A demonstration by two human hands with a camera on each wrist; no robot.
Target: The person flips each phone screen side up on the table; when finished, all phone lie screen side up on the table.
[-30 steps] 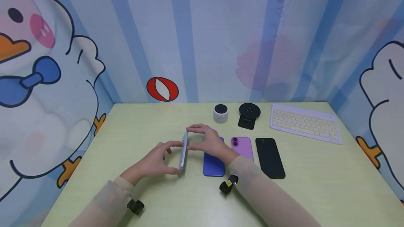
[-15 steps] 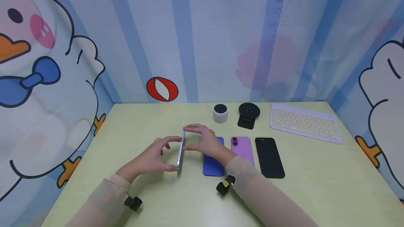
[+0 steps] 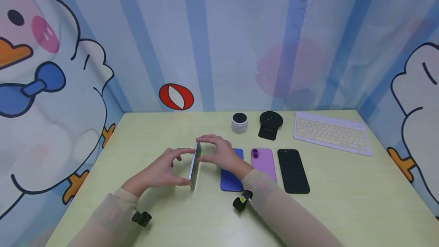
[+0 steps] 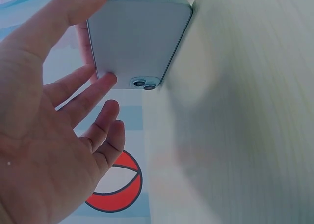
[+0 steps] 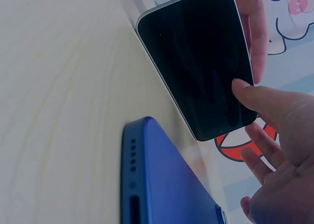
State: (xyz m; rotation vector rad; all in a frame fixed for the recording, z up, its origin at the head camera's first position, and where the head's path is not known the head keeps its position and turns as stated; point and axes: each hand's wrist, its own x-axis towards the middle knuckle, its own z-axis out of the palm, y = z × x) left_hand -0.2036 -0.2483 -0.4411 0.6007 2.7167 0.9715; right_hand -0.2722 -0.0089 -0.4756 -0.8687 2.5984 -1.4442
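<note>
A pale silver phone (image 3: 194, 169) stands on its long edge on the table, leaning to the left. Its plain back with the cameras (image 4: 142, 83) faces the left wrist view; its dark screen (image 5: 196, 62) fills the right wrist view. My left hand (image 3: 156, 170) grips it, thumb at the near end and a fingertip on the upper edge. At the far end my right hand (image 3: 224, 157) pinches it, thumb on the screen and a finger at the far corner. Under the right wrist lies a blue phone (image 3: 231, 182), partly covered.
Right of the blue phone lie a purple phone (image 3: 263, 161) and a black phone (image 3: 293, 170). Farther back stand a small white cylinder with a black top (image 3: 239, 123) and a black round-topped stand (image 3: 270, 121). A lilac keyboard (image 3: 332, 133) lies at the back right.
Both hands have shifted slightly left with the silver phone. Its upper edge has tipped left, so the screen side now shows in the head view instead of the camera side.
</note>
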